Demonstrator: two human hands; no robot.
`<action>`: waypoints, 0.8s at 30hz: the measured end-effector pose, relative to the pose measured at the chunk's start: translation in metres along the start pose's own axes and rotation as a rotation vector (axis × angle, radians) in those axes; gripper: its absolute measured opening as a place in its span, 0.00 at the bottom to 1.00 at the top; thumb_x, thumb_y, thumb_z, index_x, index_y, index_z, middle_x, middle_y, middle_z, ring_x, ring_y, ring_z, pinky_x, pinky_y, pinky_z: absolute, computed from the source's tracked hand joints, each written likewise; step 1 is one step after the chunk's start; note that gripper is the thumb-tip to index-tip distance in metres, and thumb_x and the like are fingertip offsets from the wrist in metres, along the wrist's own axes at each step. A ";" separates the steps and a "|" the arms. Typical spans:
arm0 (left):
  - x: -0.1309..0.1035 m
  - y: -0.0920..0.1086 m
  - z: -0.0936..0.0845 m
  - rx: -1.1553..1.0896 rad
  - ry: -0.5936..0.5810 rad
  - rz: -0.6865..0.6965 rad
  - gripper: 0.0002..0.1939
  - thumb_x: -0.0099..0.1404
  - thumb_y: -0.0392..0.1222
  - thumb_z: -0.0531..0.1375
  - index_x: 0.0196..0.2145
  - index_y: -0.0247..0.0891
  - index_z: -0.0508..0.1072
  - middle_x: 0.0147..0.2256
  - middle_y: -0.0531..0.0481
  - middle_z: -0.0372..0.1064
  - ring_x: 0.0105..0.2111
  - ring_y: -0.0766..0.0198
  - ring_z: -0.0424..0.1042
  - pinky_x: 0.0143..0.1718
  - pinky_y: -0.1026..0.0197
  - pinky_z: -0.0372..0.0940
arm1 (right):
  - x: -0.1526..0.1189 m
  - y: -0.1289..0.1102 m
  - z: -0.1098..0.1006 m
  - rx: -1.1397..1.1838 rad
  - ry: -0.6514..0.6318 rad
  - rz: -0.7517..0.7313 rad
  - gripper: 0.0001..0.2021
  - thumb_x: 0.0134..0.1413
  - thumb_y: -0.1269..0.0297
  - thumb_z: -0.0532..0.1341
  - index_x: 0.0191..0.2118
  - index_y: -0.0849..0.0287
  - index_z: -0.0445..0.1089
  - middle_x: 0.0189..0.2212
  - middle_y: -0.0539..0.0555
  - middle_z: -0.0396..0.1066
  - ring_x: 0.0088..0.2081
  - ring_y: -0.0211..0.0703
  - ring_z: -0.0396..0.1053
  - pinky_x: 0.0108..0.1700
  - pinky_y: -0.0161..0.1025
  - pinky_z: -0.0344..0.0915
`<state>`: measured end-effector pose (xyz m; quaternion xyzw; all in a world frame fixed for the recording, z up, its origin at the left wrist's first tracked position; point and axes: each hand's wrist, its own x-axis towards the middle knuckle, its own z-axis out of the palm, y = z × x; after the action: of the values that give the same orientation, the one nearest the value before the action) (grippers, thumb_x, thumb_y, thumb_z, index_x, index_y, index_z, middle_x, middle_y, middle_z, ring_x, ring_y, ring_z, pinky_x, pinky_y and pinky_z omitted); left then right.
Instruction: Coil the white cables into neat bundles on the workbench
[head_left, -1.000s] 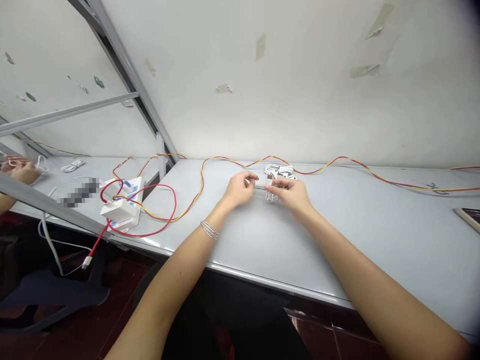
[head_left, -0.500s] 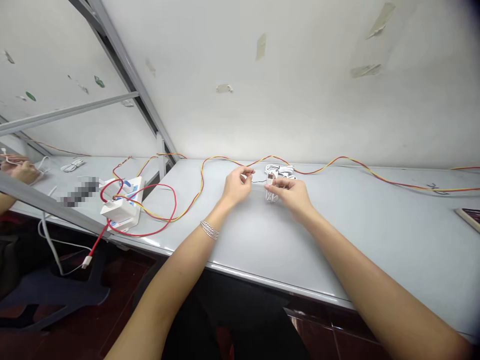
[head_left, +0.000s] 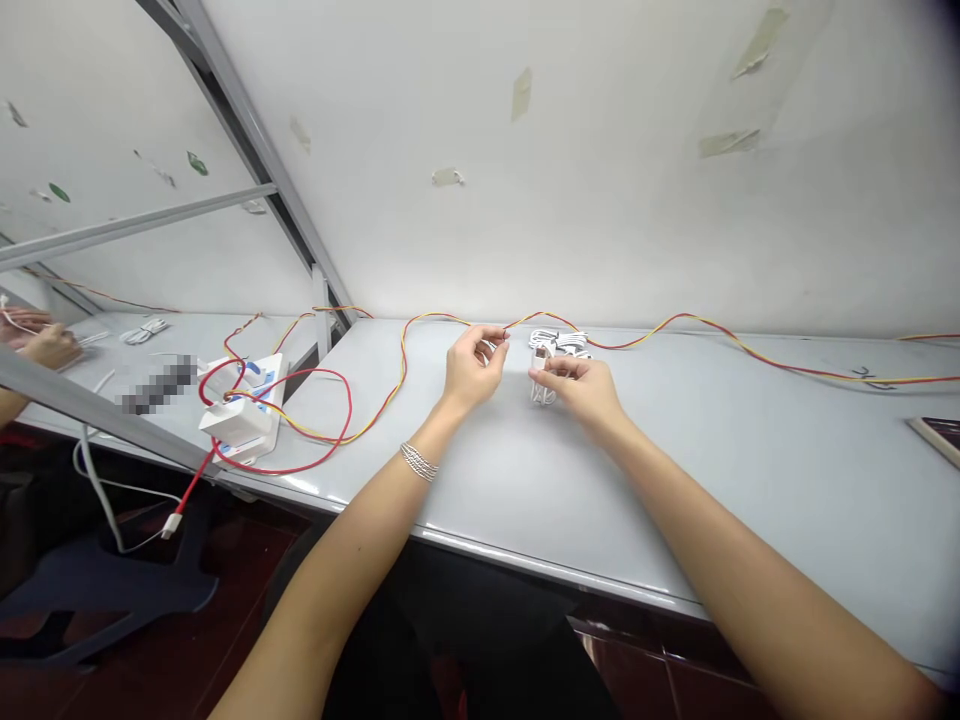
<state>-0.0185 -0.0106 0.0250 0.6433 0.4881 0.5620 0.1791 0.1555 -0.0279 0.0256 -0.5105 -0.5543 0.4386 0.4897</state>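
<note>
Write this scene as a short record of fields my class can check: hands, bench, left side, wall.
Left hand: thumb and fingertips nearly together; anything pinched is too small to tell
Right hand: grips a thin white bundled cable
Behind right hand: coiled white cables on a smooth grey bench
Along the back: red-and-yellow wire
Left side: boxy white plastic adapter on a blue-and-white power strip
Wall: off-white, with beige tape scraps

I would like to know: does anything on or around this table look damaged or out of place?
A red cable hangs off the front of the table, its plug dangling, which looks untidy. Leftover tape on the wall also looks odd, holding nothing visible. The white cable in the right hand shows no clear damage.
</note>
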 end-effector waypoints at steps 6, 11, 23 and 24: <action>-0.002 0.003 -0.001 -0.016 -0.030 -0.014 0.05 0.65 0.33 0.61 0.40 0.35 0.75 0.39 0.46 0.78 0.28 0.70 0.69 0.31 0.65 0.64 | -0.001 -0.002 0.000 0.009 0.007 -0.006 0.16 0.34 0.52 0.73 0.23 0.59 0.73 0.24 0.53 0.67 0.34 0.47 0.67 0.38 0.42 0.61; -0.001 0.002 0.000 -0.047 -0.038 -0.019 0.06 0.66 0.31 0.61 0.40 0.34 0.76 0.39 0.45 0.78 0.28 0.70 0.69 0.31 0.64 0.64 | -0.001 -0.002 0.000 0.002 0.017 -0.005 0.14 0.34 0.53 0.72 0.22 0.58 0.73 0.24 0.52 0.66 0.33 0.45 0.65 0.38 0.42 0.61; -0.001 0.000 -0.001 -0.029 0.016 -0.023 0.10 0.69 0.39 0.59 0.44 0.37 0.78 0.42 0.45 0.78 0.30 0.69 0.71 0.32 0.65 0.66 | -0.001 -0.002 0.001 -0.006 0.010 -0.001 0.18 0.32 0.49 0.73 0.23 0.60 0.73 0.24 0.51 0.67 0.32 0.43 0.64 0.37 0.41 0.59; -0.001 0.001 0.000 -0.034 0.009 -0.028 0.10 0.69 0.39 0.59 0.45 0.37 0.78 0.42 0.45 0.78 0.30 0.69 0.71 0.33 0.65 0.66 | -0.001 -0.002 0.001 -0.005 0.010 -0.002 0.18 0.32 0.49 0.73 0.23 0.60 0.73 0.24 0.51 0.67 0.31 0.43 0.63 0.37 0.41 0.59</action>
<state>-0.0185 -0.0118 0.0251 0.6309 0.4883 0.5704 0.1955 0.1546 -0.0292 0.0278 -0.5133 -0.5534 0.4343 0.4916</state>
